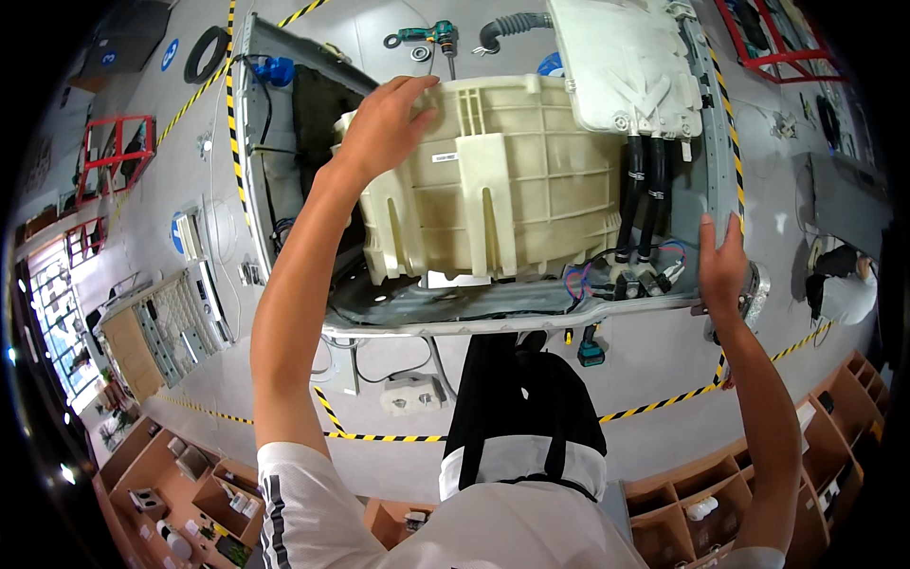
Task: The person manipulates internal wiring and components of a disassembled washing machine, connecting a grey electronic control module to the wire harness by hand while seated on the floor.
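A cream ribbed plastic tub [502,190] sits inside an opened grey metal machine cabinet [474,318] in front of me. My left hand [384,123] grips the tub's upper left rim, fingers curled over its edge. My right hand [722,261] holds the cabinet's right metal edge near its lower corner. Black hoses [643,190] run down from a white plastic box [621,66] at the tub's right, above a bundle of coloured wires [607,275].
A green power tool [431,36] and a grey corrugated hose [512,28] lie on the floor beyond the cabinet. Another small teal tool [590,353] and a white power strip [412,394] lie near my legs. Yellow-black tape marks the floor. Wooden shelves [190,484] stand behind me; a person [844,284] crouches at right.
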Motion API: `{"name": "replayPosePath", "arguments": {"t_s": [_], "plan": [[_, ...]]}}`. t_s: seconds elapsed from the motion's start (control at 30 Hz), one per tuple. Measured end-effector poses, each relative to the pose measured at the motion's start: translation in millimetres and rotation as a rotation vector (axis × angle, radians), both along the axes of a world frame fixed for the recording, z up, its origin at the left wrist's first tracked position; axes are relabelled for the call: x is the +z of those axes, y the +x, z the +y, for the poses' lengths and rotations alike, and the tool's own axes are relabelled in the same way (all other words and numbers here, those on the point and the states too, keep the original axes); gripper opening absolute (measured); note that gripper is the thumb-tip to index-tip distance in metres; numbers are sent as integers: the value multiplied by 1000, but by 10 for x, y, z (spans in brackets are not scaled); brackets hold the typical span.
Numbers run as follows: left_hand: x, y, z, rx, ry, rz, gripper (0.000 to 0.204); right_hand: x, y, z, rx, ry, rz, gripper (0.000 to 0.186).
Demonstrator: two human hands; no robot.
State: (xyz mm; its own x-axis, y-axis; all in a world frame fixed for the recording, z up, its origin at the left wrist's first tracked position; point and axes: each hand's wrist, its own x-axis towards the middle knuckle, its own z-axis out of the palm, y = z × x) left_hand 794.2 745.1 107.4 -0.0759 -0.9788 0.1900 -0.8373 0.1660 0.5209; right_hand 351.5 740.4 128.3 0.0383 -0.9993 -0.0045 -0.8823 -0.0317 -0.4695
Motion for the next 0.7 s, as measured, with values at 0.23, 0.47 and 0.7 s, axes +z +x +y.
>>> {"name": "replayPosePath", "arguments": {"t_s": [0.23,0.47,0.7], "plan": [[2,-85,-141,110,215,61,21,24,12,-13,13,48,-91,34],[-34,-150,-113,123,32,64,16,13,-16,-18,19,-1,-56,34],[165,-151,-31,65,-101,-132,22,-21,-2,-17,24,6,-79,38]]}}
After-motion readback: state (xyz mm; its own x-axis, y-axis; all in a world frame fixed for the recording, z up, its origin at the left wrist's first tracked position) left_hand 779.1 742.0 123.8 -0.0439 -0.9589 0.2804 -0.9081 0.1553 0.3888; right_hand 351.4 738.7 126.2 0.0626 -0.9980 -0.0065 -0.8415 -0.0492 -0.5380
